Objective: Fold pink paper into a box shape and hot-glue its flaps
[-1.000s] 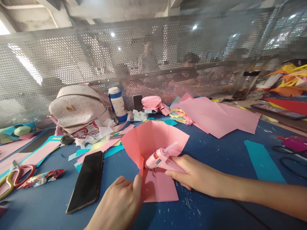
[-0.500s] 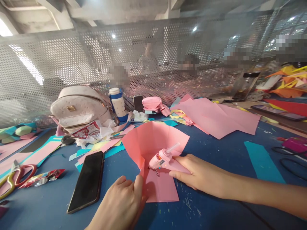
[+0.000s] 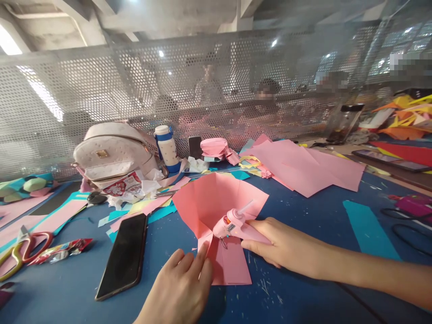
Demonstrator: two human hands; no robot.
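In the head view, our right hand (image 3: 272, 240) has its grip closed round the handle of a pink glue gun (image 3: 229, 226), whose clear glue stick (image 3: 245, 207) pokes up from the back. Its nozzle end is over the folded pink paper (image 3: 219, 193), close to a narrow flap (image 3: 204, 237) on the left side; we cannot tell whether it touches. That paper is in front of us on the blue bench (image 3: 297, 207), its wide upper part fanned out and raised, its lower part narrow and creased lengthwise. Our left hand (image 3: 184, 279) lays its index fingertip on the flap, the other fingers bent; we cannot tell whether its grip pinches the paper or only presses it.

To the left of that hand we have a dark phone (image 3: 123, 256), then a shiny red wrapper (image 3: 64, 249) and scissors (image 3: 25, 254). A pale backpack (image 3: 114, 148) and a white-and-blue bottle (image 3: 167, 148) stand further back, before a perforated screen (image 3: 135, 81). Loose pink sheets (image 3: 303, 166) overlap behind our right hand, and a turquoise strip (image 3: 369, 229) lies beyond our right forearm.
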